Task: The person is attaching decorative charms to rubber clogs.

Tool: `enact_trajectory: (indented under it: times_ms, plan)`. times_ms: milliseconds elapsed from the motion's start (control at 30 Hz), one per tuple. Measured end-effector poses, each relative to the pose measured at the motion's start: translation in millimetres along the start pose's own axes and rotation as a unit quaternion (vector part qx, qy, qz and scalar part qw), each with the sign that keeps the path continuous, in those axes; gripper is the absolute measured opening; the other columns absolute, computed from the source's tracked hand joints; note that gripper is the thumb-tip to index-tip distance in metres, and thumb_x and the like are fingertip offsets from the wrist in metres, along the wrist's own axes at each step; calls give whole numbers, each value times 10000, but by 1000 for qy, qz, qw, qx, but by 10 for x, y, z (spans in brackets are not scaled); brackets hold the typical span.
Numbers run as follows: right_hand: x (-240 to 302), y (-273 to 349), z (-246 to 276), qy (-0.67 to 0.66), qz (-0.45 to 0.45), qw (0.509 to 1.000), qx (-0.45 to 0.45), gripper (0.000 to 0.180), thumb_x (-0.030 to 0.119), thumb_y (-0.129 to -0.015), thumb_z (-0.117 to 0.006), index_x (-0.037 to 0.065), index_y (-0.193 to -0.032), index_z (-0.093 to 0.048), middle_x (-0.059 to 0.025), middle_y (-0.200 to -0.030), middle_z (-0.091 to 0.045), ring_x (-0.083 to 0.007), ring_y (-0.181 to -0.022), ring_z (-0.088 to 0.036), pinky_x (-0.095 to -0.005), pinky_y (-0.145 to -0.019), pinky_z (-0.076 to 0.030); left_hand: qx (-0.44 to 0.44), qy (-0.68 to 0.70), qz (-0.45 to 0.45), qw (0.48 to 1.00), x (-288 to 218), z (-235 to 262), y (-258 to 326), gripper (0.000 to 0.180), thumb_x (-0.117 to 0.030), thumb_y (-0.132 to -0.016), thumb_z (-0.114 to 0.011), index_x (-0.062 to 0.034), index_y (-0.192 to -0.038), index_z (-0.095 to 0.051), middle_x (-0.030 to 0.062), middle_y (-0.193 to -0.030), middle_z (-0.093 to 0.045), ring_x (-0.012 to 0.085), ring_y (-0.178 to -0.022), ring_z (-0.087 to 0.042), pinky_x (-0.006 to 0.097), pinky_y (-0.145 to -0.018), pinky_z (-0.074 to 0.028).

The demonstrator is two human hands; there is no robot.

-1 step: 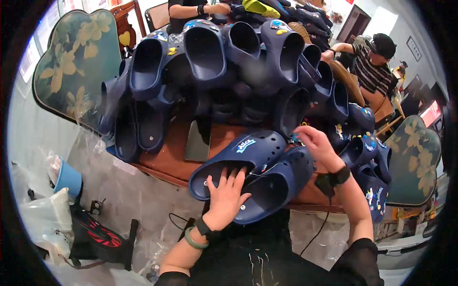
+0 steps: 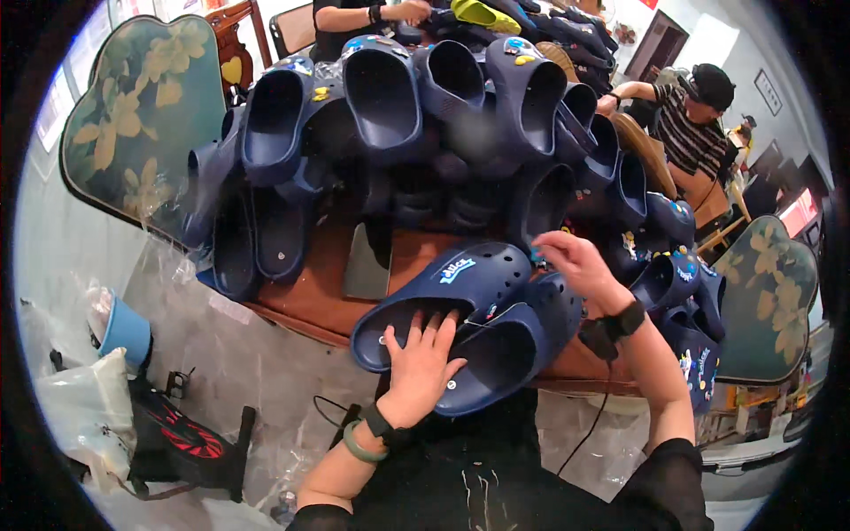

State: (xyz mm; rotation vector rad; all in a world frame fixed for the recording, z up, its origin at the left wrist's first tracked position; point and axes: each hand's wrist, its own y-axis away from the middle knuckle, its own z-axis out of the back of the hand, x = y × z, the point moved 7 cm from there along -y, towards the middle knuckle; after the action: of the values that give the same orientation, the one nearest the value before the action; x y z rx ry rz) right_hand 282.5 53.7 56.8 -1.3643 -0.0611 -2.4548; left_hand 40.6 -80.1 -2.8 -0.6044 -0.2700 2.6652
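Observation:
A pair of navy clogs lies in front of me at the table's near edge, with a thin clear tie between the two. The left clog (image 2: 456,270) has a light-blue charm on its toe; the right clog (image 2: 496,354) overlaps it. My left hand (image 2: 418,372) is spread flat, its fingers reaching into the opening of the left clog. Just above the toes of the pair, my right hand (image 2: 575,265) is closed in a pinch. A small bluish bit shows at its fingertips, too small to name.
Many navy clogs (image 2: 381,97) are piled behind, some with charms. A dark phone (image 2: 367,261) lies on the brown table (image 2: 314,323). A black device (image 2: 602,341) with a cord is beside my right wrist. A person (image 2: 699,119) works at the far right. A blue bucket (image 2: 124,332) stands left.
My right hand has shifted slightly left, closer to the toe of the left clog. My left hand and the pair of clogs stay where they were.

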Motion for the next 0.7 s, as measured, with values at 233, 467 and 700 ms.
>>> enact_trajectory:
  times_ms: [233,467,700]
  plan:
    - [18,-517,-549,158,15,986,49,192,129,-892,-667,16,-1047,-675,-164,-949,-695,-283,-882,-686,-347,-778,-534,-23,27,0,999,11,5,-11,821,-363,-820,-745,-72,-1470,-335,134,-1322,-537,367,-1252,-480,653,-1014,-278]
    - [158,-462,-557,184,124,973,71,159,90,-876,-663,33,-1022,-681,-140,-958,-678,-334,-896,-654,-393,-803,-534,-13,15,1,1000,11,17,-11,820,-366,-824,-739,-72,-1472,-332,137,-1309,-538,357,-1257,-478,650,-1015,-285]
    - [443,-283,-650,320,226,914,104,213,31,-851,-628,59,-1046,-707,-125,-1038,-661,-319,-993,-614,-407,-856,-522,-8,15,6,1000,29,19,-11,827,-368,-820,-741,-63,-1471,-330,142,-1291,-542,351,-1248,-483,652,-1014,-290]
